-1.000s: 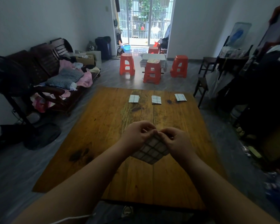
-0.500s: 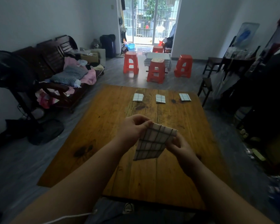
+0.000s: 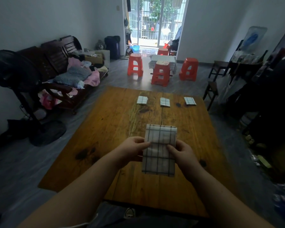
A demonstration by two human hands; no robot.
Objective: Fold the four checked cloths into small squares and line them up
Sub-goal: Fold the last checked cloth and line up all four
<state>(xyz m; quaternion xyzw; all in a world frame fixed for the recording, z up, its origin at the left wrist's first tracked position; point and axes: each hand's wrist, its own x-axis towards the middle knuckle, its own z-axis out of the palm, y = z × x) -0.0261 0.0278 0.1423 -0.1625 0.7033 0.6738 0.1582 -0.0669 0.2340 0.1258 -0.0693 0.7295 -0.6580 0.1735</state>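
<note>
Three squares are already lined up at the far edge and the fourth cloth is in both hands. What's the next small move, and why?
Probably fold the held cloth in half once more: pinched at its sides by the left hand and right hand, it is a long rectangle, not square like the three folded cloths.

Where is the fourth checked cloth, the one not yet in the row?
In the head view, the fourth checked cloth is held between both hands above the table's near half.

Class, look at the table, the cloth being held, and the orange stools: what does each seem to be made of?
Table: wood with a worn, slightly glossy finish; grain, plank seams and dark knots show.
Checked cloth: thin woven fabric, probably cotton; it creases and drapes.
Orange stools: likely moulded plastic; one uniform colour, smooth sheen.
</note>
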